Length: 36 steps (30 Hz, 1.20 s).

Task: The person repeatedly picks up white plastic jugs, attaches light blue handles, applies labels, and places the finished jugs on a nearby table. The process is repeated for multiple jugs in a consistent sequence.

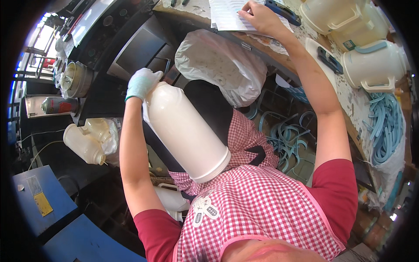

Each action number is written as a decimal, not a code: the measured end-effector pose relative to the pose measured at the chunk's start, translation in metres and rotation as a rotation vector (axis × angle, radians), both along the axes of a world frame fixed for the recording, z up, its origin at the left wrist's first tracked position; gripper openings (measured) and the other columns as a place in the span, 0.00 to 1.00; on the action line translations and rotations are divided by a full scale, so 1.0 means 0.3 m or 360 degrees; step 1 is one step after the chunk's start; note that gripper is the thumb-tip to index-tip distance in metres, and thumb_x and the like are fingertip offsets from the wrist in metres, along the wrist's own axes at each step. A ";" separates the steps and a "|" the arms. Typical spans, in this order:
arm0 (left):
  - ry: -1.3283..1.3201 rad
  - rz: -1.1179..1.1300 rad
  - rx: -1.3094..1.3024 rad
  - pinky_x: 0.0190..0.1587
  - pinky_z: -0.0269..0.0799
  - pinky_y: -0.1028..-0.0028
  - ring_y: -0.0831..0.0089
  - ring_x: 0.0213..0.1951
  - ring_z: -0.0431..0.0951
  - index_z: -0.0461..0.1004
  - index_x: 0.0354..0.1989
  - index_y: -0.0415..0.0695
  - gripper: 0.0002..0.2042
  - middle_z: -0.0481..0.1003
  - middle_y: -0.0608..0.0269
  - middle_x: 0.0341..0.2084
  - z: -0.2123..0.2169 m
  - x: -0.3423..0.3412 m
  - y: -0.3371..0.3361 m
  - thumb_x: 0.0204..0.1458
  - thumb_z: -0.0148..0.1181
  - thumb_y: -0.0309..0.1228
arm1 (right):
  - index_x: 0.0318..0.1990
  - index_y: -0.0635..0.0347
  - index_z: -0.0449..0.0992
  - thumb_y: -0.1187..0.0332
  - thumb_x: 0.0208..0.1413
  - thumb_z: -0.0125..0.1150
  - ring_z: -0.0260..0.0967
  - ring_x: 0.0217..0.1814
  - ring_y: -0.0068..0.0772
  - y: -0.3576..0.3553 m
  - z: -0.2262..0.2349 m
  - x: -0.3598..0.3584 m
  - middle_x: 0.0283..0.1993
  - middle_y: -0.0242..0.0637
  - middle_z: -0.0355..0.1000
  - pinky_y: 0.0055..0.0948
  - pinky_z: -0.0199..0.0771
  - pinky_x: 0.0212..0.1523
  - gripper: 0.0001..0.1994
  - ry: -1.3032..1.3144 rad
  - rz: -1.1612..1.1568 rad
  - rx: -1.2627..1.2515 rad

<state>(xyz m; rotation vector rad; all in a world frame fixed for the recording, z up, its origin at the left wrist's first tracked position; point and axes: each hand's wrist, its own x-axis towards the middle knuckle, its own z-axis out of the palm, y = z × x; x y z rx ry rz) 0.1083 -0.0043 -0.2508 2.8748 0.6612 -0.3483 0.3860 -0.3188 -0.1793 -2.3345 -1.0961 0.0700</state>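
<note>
Left hand (pixel 142 83), in a pale green knit glove, is closed around the narrow rounded shoulder end of a tall, smooth, glossy cream-white plastic flask body (pixel 185 131). The flask body lies tilted across the person's lap, its wide open rim resting against the red-and-white checked apron (pixel 257 196), its narrow end pointing to the far left.

Right hand (pixel 259 17), bare, is reached out to the far surface (pixel 349 91), fingers pressed down flat on a sheet of white printed paper (pixel 227 15). Whether it pinches the sheet cannot be told.

A crumpled translucent white plastic bag (pixel 222 65), bulging and soft, sits just beyond the flask body. On the right of the surface stand cream plastic jug casings with handles (pixel 373 63). A heap of pale blue rubbery bands (pixel 386 126) lies near the right edge. At the left, more cream flask bodies (pixel 85 144) lie in a bin.
</note>
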 end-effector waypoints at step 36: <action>-0.1660 0.0485 -0.0596 0.65 0.66 0.64 0.56 0.65 0.72 0.76 0.28 0.35 0.07 0.70 0.45 0.65 0.074 -0.556 -0.530 0.54 0.67 0.25 | 0.35 0.59 0.74 0.59 0.58 0.74 0.62 0.28 0.09 0.117 -0.185 -0.899 0.27 0.21 0.71 0.16 0.63 0.32 0.15 0.1331 0.0423 0.0421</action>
